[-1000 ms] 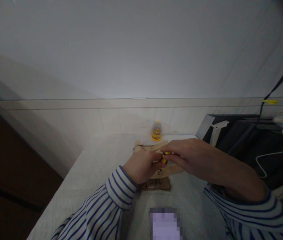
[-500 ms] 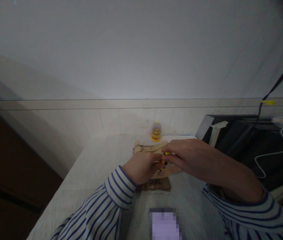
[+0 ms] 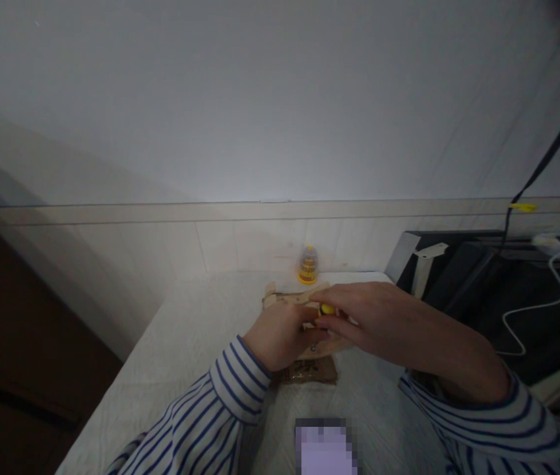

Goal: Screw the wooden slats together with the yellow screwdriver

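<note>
A small screwdriver with a yellow and black handle (image 3: 328,309) stands tilted over a light wooden piece (image 3: 342,344). My right hand (image 3: 363,315) is closed on the top of its handle, thumb and fingers pinching it. From the other side, my left hand (image 3: 280,333) has thumb and forefinger around the lower part of the screwdriver, over the wood; its other fingers are hidden. The screwdriver's tip is out of sight behind the left thumb. Just below the left hand lies a brown packet (image 3: 312,371) with dark print.
A clear, beehive-shaped container with a yellow base (image 3: 308,266) stands near the wall. A pixelated lilac rectangle (image 3: 326,448) is at the front edge. Dark panels and a white cable (image 3: 517,310) are at the right. A whitish cloth (image 3: 190,323) covers the table.
The right hand has turned the screwdriver, and its yellow end now shows more toward me. The left thumb has stretched further right. The view has tilted slightly up.
</note>
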`<state>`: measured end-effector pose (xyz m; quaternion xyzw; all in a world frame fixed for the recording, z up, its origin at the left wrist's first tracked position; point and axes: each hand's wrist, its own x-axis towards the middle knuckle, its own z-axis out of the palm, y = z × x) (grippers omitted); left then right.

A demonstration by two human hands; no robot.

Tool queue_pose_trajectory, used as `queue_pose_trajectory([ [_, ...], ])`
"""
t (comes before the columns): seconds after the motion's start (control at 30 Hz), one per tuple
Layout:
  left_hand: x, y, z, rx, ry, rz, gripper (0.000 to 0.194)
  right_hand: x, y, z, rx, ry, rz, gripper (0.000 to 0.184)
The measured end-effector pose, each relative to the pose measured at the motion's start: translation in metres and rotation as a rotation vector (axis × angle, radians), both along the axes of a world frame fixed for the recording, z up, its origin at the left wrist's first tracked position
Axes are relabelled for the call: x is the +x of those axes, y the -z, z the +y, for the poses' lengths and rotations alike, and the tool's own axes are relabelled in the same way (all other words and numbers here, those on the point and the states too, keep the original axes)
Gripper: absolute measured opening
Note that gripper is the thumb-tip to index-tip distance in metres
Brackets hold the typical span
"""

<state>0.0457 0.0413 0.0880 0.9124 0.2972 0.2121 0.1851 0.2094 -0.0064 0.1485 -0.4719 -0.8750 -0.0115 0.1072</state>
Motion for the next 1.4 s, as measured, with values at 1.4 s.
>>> queue_pose_trajectory([
  [1.4,-0.0002,-0.0042,-0.0006,-0.065,0.085,0.008,0.018,0.0075,0.0064,0.0040,0.108,-0.035,-0.045,0.018],
])
